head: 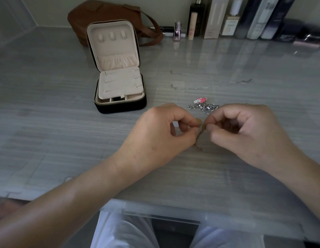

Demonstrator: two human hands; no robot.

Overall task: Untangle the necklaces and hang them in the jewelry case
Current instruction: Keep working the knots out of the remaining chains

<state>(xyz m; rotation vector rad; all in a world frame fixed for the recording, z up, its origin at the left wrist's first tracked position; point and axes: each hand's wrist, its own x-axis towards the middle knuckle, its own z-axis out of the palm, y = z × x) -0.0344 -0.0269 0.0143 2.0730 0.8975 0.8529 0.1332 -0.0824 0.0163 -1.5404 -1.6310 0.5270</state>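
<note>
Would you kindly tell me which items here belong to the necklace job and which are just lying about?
For the job: gold chain, pinched by left hand and right hand; silver chain with pink charm; thin necklace; open jewelry case.
Lying about: brown bag; pink bottle; cosmetics.

The grey table carries an open jewelry case. A brown bag sits behind the case. To its right lie a thin chain and a heaped chain with a pink charm.

Home vanity/dressing table: cosmetics bottles lined along wall, brown bag, open jewelry case on grey tabletop.
</note>
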